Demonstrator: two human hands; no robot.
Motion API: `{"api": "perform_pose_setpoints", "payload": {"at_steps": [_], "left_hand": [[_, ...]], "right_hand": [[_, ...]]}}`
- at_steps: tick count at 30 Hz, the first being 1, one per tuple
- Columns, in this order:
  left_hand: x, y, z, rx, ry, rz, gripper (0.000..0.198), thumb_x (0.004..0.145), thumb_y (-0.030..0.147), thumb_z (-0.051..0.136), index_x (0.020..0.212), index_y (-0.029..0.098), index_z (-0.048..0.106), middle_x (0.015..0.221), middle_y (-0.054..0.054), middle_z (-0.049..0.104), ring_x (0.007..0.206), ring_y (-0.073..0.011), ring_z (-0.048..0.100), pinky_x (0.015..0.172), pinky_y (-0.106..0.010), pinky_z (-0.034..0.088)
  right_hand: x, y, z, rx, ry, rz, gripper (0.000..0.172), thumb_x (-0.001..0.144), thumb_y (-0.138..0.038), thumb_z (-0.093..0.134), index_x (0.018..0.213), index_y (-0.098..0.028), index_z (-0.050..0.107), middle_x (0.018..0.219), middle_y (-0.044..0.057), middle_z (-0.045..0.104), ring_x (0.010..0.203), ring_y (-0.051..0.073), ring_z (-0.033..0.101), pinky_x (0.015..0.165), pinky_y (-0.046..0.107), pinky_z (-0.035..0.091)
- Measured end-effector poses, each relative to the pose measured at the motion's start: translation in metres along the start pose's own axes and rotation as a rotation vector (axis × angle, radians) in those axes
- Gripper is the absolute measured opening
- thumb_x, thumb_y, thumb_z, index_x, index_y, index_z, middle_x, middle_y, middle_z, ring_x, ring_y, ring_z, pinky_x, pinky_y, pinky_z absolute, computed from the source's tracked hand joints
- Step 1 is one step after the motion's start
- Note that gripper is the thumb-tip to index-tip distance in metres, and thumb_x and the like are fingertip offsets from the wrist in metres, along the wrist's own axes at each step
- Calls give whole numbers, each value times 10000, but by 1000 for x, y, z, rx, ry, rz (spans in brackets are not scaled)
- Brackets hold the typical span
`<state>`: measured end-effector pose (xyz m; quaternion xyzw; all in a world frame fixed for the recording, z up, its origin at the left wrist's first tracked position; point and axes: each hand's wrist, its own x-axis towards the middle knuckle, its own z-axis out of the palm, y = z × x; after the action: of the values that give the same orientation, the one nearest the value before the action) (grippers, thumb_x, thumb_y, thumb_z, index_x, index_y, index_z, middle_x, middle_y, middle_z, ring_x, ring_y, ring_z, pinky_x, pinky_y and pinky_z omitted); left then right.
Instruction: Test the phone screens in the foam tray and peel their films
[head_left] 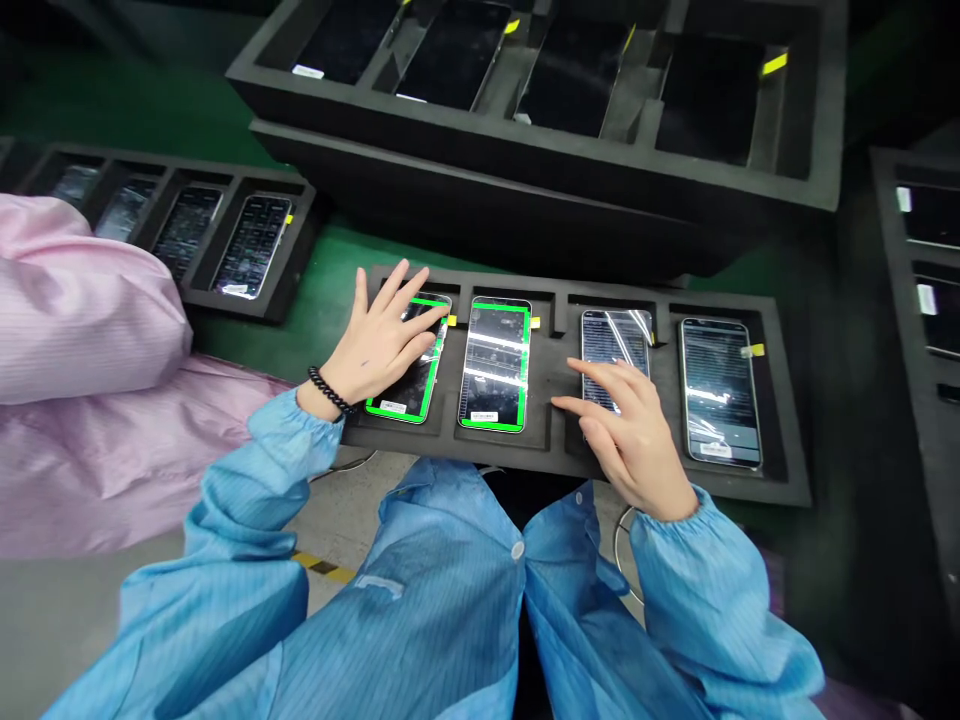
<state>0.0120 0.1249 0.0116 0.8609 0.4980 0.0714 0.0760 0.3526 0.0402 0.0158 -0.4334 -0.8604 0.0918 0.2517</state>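
A black foam tray (551, 345) in front of me holds several phones in separate slots. My left hand (386, 340) is spread over the leftmost phone (409, 392), covering part of its screen, which has a bright green border. Beside it lies a second phone (495, 365) with the same green border and a white label. My right hand (630, 425), fingers apart and holding nothing, hovers over or touches the third phone (611, 335); contact cannot be made out. That phone shows lines of text, as does the rightmost phone (720, 390). Yellow tabs stick out at the phones' edges.
Behind, a stack of larger foam trays (555, 150) holds dark-screened phones. Another phone tray (277, 285) lies to the left, near a person's pink sleeve (90, 300). At the right edge stands a further tray (892, 240) with phones. The bench (345, 250) is green.
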Motion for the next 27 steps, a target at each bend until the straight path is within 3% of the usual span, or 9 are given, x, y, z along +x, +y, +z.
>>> {"api": "perform_pose_setpoints", "payload": {"at_steps": [4,8,14,19,27], "left_hand": [[17,-4,1,15,-9,-9,603,1070,520,173,1508,283,515,1715,-106,245,1625,-330,82,1259,-715,-16],[17,-1,0,15,-3,-4,612,1069,529,183,1501,260,523,1713,-110,252,1623,-332,93,1261,-717,-10],[-16,10,-6,13,39,64,547,1074,499,238,1422,285,602,1711,-74,269,1621,-340,106,1261,-728,6],[-40,16,-3,-3,28,77,470,1071,456,300,1437,354,577,1729,-19,216,1622,-333,109,1262,-730,1],[-8,7,2,-16,-8,-26,576,1070,507,196,1501,299,517,1720,-95,236,1617,-354,125,1244,-750,31]], "right_hand": [[0,0,0,-17,3,7,318,1045,-188,435,1148,-185,736,1432,148,602,1291,308,541,1137,592,433],[0,0,1,-16,10,8,312,1046,-193,442,1144,-184,738,1430,152,605,1284,308,544,1128,602,438],[-1,0,1,-3,14,8,309,1045,-189,445,1134,-172,740,1419,159,609,1283,303,542,1135,597,433],[0,0,1,13,10,0,299,1042,-183,453,1137,-161,737,1423,167,605,1295,303,532,1145,600,426],[-2,-1,2,6,20,13,300,1045,-192,451,1122,-174,740,1418,153,618,1286,293,541,1151,589,429]]}}
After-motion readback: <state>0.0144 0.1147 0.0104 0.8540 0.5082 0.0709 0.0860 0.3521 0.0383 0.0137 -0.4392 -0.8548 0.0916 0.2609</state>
